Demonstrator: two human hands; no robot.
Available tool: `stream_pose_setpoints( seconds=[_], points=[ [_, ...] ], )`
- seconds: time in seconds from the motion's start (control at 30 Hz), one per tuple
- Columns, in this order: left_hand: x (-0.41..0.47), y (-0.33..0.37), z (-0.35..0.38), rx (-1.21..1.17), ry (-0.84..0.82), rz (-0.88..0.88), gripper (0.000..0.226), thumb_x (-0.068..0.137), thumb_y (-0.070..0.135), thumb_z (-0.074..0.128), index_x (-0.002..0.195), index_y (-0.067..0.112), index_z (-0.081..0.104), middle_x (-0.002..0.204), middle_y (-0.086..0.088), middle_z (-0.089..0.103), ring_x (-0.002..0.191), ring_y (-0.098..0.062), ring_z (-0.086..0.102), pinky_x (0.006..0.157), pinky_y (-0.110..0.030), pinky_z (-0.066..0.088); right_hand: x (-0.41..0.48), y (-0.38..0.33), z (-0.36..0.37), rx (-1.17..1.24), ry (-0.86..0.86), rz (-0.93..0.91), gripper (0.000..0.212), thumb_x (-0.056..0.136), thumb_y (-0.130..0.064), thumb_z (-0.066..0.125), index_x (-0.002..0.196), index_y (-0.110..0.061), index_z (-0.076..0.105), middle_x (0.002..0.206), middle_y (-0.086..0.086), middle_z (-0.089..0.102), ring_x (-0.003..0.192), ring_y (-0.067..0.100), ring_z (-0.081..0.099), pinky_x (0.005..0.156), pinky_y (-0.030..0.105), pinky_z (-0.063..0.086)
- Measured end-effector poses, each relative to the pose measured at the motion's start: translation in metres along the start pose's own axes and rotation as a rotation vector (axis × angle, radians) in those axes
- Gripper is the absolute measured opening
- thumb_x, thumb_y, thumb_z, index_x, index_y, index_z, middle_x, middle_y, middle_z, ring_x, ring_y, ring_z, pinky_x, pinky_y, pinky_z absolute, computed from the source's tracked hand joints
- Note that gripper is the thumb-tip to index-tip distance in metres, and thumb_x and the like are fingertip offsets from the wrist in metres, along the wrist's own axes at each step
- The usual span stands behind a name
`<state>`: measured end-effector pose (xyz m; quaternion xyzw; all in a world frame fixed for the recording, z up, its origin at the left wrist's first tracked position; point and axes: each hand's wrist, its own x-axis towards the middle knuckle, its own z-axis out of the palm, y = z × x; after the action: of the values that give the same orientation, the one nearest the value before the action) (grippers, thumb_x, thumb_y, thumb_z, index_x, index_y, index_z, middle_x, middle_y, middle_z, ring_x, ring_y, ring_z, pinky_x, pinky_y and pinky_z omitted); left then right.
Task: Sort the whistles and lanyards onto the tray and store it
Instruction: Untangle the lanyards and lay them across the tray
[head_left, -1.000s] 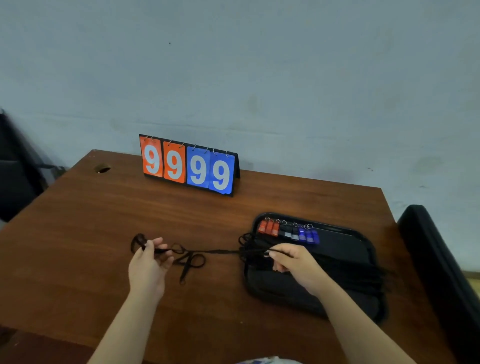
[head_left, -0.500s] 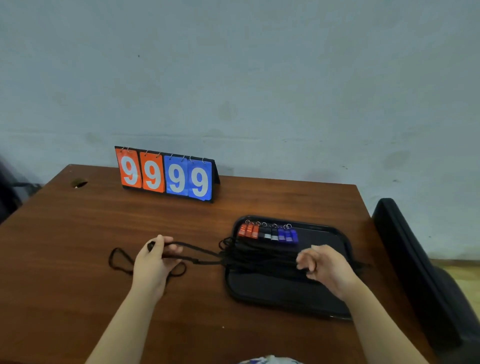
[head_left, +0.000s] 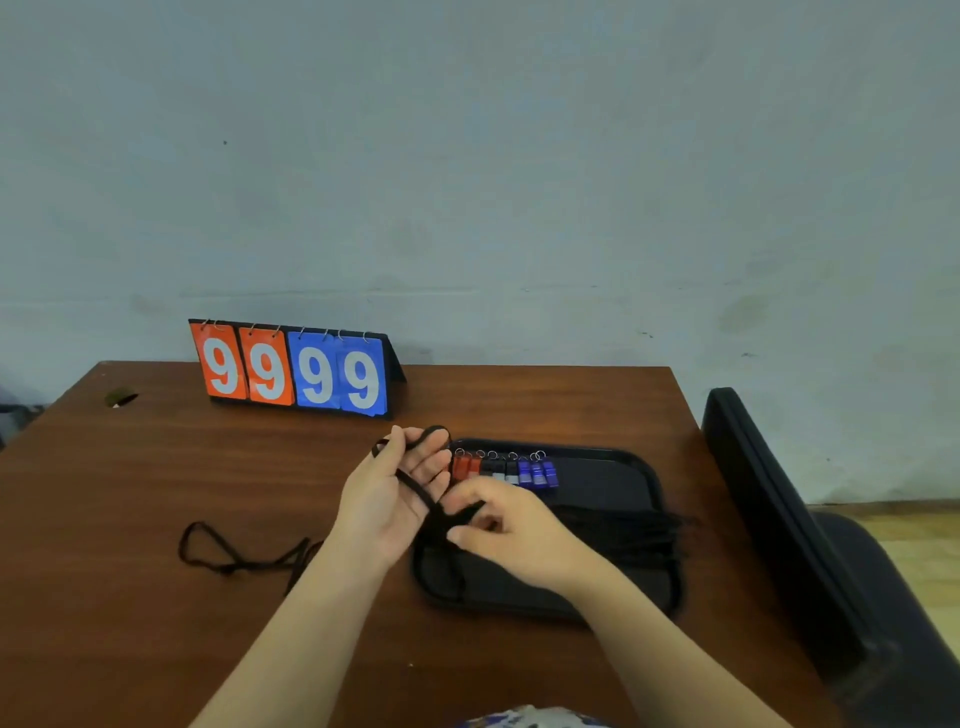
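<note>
Left hand (head_left: 395, 499) holds lanyard (head_left: 413, 480) across its palm. Right hand (head_left: 519, 530) pinches it just below, over the tray (head_left: 652, 483).

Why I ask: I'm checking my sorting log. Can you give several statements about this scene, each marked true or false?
1. The whistles lie in a row at the far edge of the tray. True.
2. The scoreboard reads 0000. False: it reads 9999.
3. The left hand holds a black lanyard. True.
4. Every lanyard is already on the tray. False: a loose lanyard lies on the table, left of the left arm.
5. The right hand lies flat on the table. False: it pinches the black lanyard over the tray.
</note>
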<state>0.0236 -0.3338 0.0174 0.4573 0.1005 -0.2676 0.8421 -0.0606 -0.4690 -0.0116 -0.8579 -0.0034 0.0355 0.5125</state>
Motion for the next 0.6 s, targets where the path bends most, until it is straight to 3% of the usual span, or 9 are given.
stream_pose_setpoints(
  seconds=[0.1,0.27,0.4,0.5,0.6],
  points=[
    [-0.004,-0.009,0.013,-0.046,-0.046,-0.036,0.027,0.102,0.026,0.041,0.092,0.012,0.062,0.088,-0.006,0.076,0.07,-0.013,0.073,0.055,-0.025,0.057,0.0,-0.003,0.013,-0.046,0.048,-0.063,0.043,0.088,-0.025,0.069,0.127,-0.03,0.054,0.104,-0.03,0.052,0.084,-0.015,0.054,0.071,0.008,0.046],
    [-0.008,-0.013,0.014,-0.152,-0.072,-0.032,0.026,0.1,0.024,0.042,0.105,0.011,0.065,0.097,-0.006,0.076,0.079,-0.014,0.074,0.063,-0.027,0.06,-0.005,0.007,0.017,0.094,0.11,-0.008,0.016,0.096,-0.017,0.058,0.108,-0.019,0.067,0.09,-0.016,0.064,0.079,-0.007,0.061,0.07,0.014,0.051],
    [0.001,0.004,-0.01,-0.252,0.098,-0.011,0.018,0.093,0.017,0.056,0.108,0.012,0.064,0.084,0.001,0.065,0.072,-0.009,0.065,0.063,-0.025,0.056,-0.021,0.019,-0.006,0.173,0.162,0.059,0.013,0.095,-0.011,0.059,0.099,-0.022,0.066,0.084,-0.006,0.068,0.065,-0.004,0.061,0.064,0.015,0.05],
    [0.014,0.02,-0.034,-0.108,0.316,-0.053,0.027,0.093,0.011,0.056,0.12,0.011,0.06,0.087,-0.001,0.059,0.082,-0.012,0.058,0.074,-0.03,0.049,-0.034,0.031,-0.026,0.243,0.332,0.119,0.009,0.095,-0.013,0.06,0.1,-0.02,0.062,0.069,0.0,0.07,0.049,0.002,0.054,0.053,0.014,0.045],
    [0.018,0.023,-0.047,0.152,0.29,-0.133,0.032,0.095,0.015,0.053,0.126,0.01,0.055,0.107,-0.01,0.063,0.1,-0.025,0.061,0.078,-0.038,0.048,-0.038,0.039,-0.042,0.246,0.488,0.131,0.008,0.094,-0.017,0.06,0.089,-0.012,0.06,0.056,-0.001,0.057,0.045,0.004,0.046,0.048,0.017,0.041]
  ],
)
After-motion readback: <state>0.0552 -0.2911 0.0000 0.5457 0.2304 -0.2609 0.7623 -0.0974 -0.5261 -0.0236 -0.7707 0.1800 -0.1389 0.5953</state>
